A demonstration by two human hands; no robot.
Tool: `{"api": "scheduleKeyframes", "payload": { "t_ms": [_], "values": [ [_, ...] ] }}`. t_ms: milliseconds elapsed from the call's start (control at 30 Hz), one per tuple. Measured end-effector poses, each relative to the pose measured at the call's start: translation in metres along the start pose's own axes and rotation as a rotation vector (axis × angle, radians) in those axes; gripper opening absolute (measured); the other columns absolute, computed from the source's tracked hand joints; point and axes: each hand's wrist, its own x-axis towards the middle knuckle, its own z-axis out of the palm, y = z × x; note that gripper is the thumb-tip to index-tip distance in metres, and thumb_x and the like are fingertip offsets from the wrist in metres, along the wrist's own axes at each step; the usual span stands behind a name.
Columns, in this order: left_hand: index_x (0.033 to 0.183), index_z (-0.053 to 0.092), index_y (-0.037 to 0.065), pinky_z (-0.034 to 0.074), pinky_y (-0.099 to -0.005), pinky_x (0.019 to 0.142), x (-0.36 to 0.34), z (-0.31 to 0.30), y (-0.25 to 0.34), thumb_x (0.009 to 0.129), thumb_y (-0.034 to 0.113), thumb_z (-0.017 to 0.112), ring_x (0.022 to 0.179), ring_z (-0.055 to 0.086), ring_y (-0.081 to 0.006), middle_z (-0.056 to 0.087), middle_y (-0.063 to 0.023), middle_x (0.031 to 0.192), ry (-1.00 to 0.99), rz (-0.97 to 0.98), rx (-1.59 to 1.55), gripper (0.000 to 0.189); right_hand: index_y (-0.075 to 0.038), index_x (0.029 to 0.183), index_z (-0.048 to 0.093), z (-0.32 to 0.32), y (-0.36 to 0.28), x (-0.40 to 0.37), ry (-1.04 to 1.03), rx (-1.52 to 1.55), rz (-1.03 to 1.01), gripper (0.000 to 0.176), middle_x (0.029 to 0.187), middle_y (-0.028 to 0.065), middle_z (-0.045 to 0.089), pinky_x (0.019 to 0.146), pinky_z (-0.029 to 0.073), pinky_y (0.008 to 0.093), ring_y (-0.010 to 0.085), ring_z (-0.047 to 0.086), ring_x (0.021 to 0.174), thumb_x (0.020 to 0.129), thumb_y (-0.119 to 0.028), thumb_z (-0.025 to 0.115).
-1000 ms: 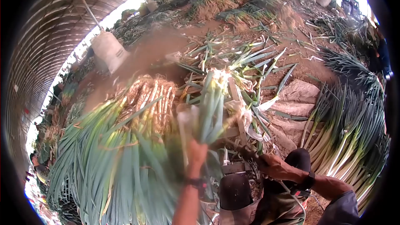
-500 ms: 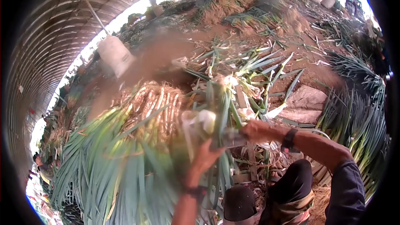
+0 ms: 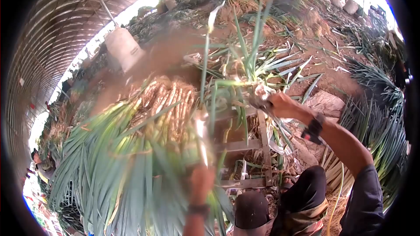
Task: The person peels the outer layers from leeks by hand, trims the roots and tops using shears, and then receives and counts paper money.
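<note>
The left hand (image 3: 202, 181), blurred by motion, looks closed round a pale green-onion stalk (image 3: 202, 142), which rises from the fist between the rooted green-onion pile (image 3: 131, 170) and the wooden frame (image 3: 264, 142); the right hand (image 3: 282, 105) is clamped on a dark hand tool (image 3: 260, 103), too smeared to name more closely; loose green leaves (image 3: 251, 63) spread upward beyond it. Good handling, I judge, calls for a firm left grip low on the stalk, fingers tucked in; the tool's path is best turned away from that hand; light pressure should spare the pale shaft from bruising.
</note>
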Motion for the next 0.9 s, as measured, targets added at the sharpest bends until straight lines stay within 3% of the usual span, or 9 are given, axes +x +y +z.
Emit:
{"api": "scheduleKeyframes", "payload": {
  "t_ms": [100,167,300,433,533,633,767,800,900],
  "values": [
    [0.111,0.058,0.006,0.052,-0.0501,0.079,-0.008,0.041,-0.014,0.084,0.036,0.071,0.095,0.065,-0.04,0.064,-0.0175,0.107,0.095,0.033,0.172,0.042,0.001,0.09,0.065,0.029,-0.004,-0.057,-0.192,0.34,0.168,0.028,0.069,0.0119,0.065,0.046,0.051,0.0352,0.0179,0.063,0.052,0.1,-0.023,0.053],
    [0.109,0.059,0.005,0.052,-0.0497,0.077,-0.012,0.048,-0.019,0.083,0.036,0.071,0.093,0.066,-0.0396,0.064,-0.0178,0.105,0.156,0.073,0.213,0.042,-0.001,0.096,0.062,0.044,-0.005,-0.087,-0.301,0.124,0.09,0.024,0.07,0.009,0.063,0.05,0.053,0.0357,0.0178,0.062,0.057,0.1,-0.023,0.054],
    [0.094,0.066,0.005,0.057,-0.0438,0.07,-0.006,0.04,-0.017,0.086,0.038,0.067,0.083,0.072,-0.0325,0.07,-0.0174,0.089,0.13,0.0,0.071,0.035,0.0,0.101,0.06,0.047,-0.04,-0.131,-0.404,0.177,0.16,0.018,0.074,0.0082,0.06,0.047,0.049,0.0339,0.0168,0.056,0.056,0.099,-0.018,0.055],
    [0.092,0.071,0.001,0.055,-0.0497,0.071,-0.019,0.022,0.0,0.08,0.044,0.073,0.084,0.07,-0.0406,0.071,-0.0241,0.095,-0.097,-0.129,-0.149,0.045,0.004,0.098,0.059,0.067,-0.052,-0.146,-0.377,-0.059,-0.025,0.016,0.074,0.0108,0.061,0.047,0.05,0.0344,0.0195,0.058,0.057,0.094,-0.01,0.055],
    [0.095,0.072,-0.001,0.053,-0.0503,0.078,-0.029,0.019,0.006,0.078,0.041,0.073,0.092,0.068,-0.044,0.069,-0.0275,0.1,-0.04,-0.144,-0.271,0.045,0.01,0.091,0.059,0.102,-0.038,-0.149,-0.247,-0.254,-0.378,0.013,0.077,0.0141,0.065,0.048,0.052,0.0379,0.0247,0.061,0.057,0.086,-0.001,0.054],
    [0.099,0.07,-0.003,0.052,-0.0496,0.083,-0.029,0.029,-0.006,0.077,0.041,0.071,0.095,0.066,-0.0447,0.069,-0.0286,0.099,0.033,-0.079,-0.333,0.049,0.007,0.09,0.061,0.129,-0.025,-0.152,-0.299,-0.091,-0.36,0.011,0.08,0.0156,0.065,0.051,0.054,0.0384,0.0249,0.062,0.061,0.085,-0.002,0.056],
    [0.107,0.067,-0.005,0.05,-0.0497,0.089,-0.038,0.022,-0.001,0.079,0.044,0.069,0.099,0.065,-0.0447,0.069,-0.0291,0.1,0.24,-0.044,-0.488,0.056,-0.004,0.099,0.055,0.121,-0.021,-0.162,-0.143,-0.039,-0.655,0.02,0.08,0.01,0.059,0.061,0.053,0.0362,0.0255,0.062,0.078,0.084,-0.013,0.065],
    [0.132,0.054,-0.007,0.044,-0.0406,0.1,-0.048,-0.014,0.005,0.084,0.04,0.065,0.117,0.058,-0.0355,0.06,-0.0298,0.125,-0.066,-0.067,-0.663,0.069,-0.007,0.102,0.056,0.117,-0.021,-0.162,-0.022,-0.068,-0.774,0.026,0.077,0.0077,0.057,0.057,0.051,0.0363,0.0263,0.06,0.071,0.085,-0.024,0.067],
    [0.131,0.057,-0.002,0.043,-0.039,0.1,-0.036,-0.003,-0.012,0.089,0.035,0.059,0.111,0.059,-0.0355,0.063,-0.0237,0.123,0.077,0.095,-0.757,0.057,-0.006,0.102,0.057,0.098,-0.058,-0.147,-0.368,-0.568,-0.521,0.037,0.082,0.0052,0.059,0.054,0.051,0.0378,0.0253,0.061,0.067,0.087,-0.038,0.068]
  ]
}}
